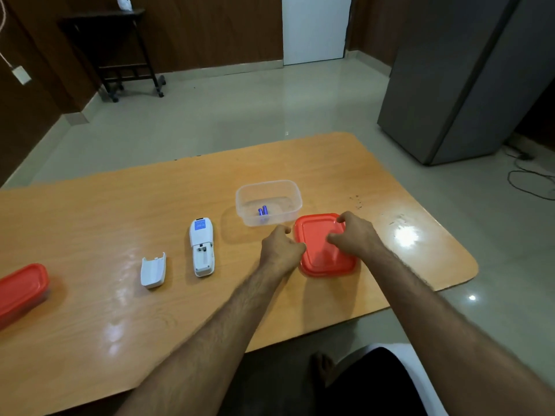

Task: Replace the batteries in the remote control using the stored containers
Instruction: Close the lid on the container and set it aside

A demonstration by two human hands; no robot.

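Note:
A white remote control lies face down on the wooden table with its battery bay open and empty. Its white cover lies to the left of it. A clear open container farther back holds two blue batteries. In front of it a red lid lies flat on the table. My left hand grips the lid's left edge, fingers curled. My right hand rests on the lid's right side, fingers over its far corner.
A second container with a red lid sits at the table's left edge. The table's rounded right corner is near the lid. A grey cabinet stands at the right, a dark trolley at the far wall.

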